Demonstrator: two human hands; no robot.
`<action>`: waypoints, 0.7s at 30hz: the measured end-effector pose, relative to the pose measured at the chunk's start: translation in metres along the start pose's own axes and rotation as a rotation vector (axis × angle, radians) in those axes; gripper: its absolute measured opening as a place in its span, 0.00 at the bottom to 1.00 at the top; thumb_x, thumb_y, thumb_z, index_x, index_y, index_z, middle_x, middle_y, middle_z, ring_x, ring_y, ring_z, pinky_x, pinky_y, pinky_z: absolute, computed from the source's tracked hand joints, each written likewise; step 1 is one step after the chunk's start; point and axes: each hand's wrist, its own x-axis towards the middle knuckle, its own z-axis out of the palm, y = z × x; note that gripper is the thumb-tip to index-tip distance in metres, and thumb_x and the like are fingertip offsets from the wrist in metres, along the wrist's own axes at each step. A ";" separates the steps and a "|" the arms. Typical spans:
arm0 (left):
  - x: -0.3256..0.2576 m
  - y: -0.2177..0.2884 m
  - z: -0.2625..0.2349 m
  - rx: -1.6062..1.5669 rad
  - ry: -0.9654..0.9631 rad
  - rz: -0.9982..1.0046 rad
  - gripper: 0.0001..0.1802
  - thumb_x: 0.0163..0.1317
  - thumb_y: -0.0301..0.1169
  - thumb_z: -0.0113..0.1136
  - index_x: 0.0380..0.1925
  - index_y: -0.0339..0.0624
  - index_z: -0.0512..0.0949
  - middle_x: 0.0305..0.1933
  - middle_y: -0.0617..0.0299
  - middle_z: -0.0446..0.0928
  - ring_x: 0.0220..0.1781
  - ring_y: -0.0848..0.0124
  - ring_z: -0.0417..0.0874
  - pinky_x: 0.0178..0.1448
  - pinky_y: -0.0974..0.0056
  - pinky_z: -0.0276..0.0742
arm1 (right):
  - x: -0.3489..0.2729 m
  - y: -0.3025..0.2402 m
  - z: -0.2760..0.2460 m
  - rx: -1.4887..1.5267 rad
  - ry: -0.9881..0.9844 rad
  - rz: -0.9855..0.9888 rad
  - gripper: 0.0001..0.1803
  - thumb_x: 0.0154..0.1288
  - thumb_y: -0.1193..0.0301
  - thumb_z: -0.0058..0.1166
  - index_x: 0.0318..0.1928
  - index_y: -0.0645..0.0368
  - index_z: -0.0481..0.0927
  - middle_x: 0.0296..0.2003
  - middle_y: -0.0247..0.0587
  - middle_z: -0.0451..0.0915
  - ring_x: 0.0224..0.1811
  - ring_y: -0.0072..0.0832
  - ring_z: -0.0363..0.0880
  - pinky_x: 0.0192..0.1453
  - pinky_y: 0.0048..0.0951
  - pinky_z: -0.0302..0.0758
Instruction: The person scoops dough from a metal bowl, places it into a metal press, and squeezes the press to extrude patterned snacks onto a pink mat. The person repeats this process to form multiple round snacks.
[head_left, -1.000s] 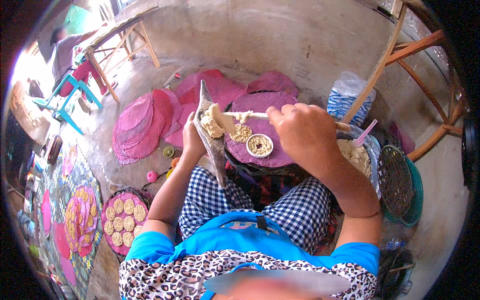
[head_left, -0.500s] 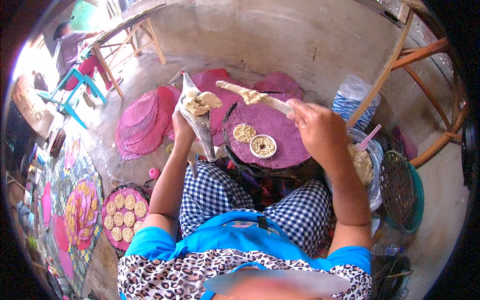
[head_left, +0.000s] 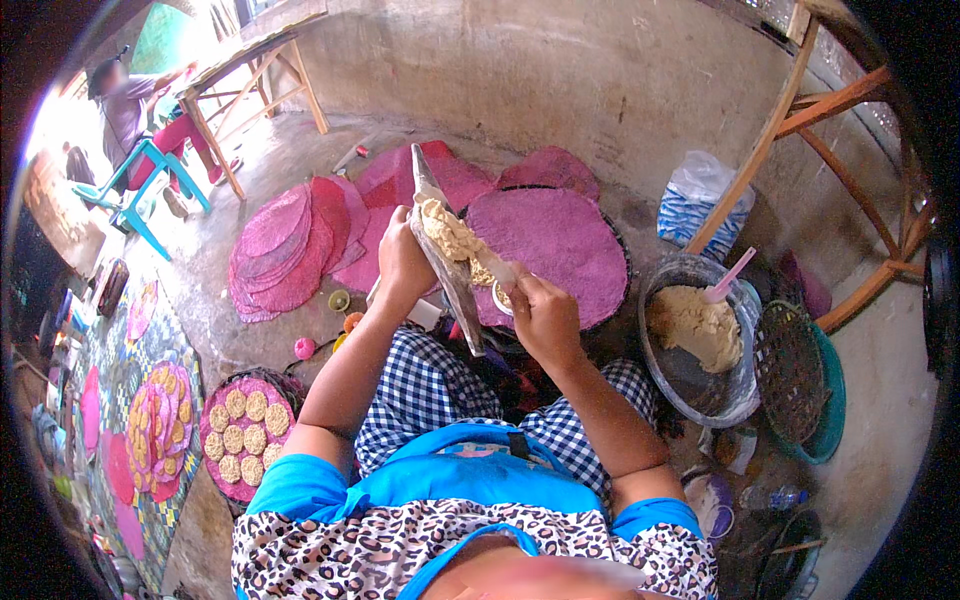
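My left hand (head_left: 402,262) is closed round a long, pointed grey trough (head_left: 463,310), tilted over my lap. A mound of pale dough (head_left: 447,232) lies in it. In my closed right hand (head_left: 543,315) is a dough-coated stick (head_left: 500,266), its far end against the dough in the trough. Beyond my hands lies a round pink sheet (head_left: 560,235) on a dark-rimmed support. On that sheet, a white ring mould (head_left: 500,298) and a patterned dough round (head_left: 482,273) are partly hidden by the trough, the stick and my right hand.
At right stands a grey basin (head_left: 655,375) holding dough and a pink-handled utensil (head_left: 730,276), beside a teal tub (head_left: 828,425) with a dark basket. Left are stacked pink sheets (head_left: 272,240) and a tray of dough rounds (head_left: 234,438). A person sits far left by a wooden table (head_left: 255,47).
My right hand has come down and left, bringing the stick from the air into the dough. My left hand and the trough have shifted right.
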 end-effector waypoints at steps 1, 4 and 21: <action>0.001 -0.005 0.004 -0.001 -0.007 0.040 0.17 0.43 0.36 0.63 0.33 0.41 0.76 0.35 0.51 0.71 0.38 0.53 0.75 0.40 0.55 0.71 | -0.002 -0.001 -0.001 0.023 -0.019 0.014 0.15 0.62 0.68 0.47 0.46 0.63 0.75 0.30 0.52 0.78 0.31 0.44 0.79 0.31 0.36 0.74; 0.002 -0.024 0.019 -0.041 -0.074 -0.019 0.18 0.44 0.37 0.63 0.35 0.42 0.76 0.36 0.51 0.73 0.39 0.53 0.76 0.42 0.57 0.72 | -0.010 0.003 -0.006 0.026 -0.037 0.016 0.14 0.62 0.68 0.47 0.45 0.64 0.76 0.28 0.51 0.79 0.29 0.40 0.79 0.30 0.35 0.73; 0.012 -0.044 0.035 -0.838 -0.478 -0.113 0.12 0.60 0.29 0.50 0.44 0.39 0.73 0.39 0.65 0.76 0.37 0.78 0.76 0.42 0.70 0.75 | -0.008 0.031 -0.011 0.090 -0.094 0.145 0.16 0.59 0.60 0.50 0.40 0.59 0.79 0.30 0.53 0.78 0.32 0.46 0.79 0.34 0.39 0.75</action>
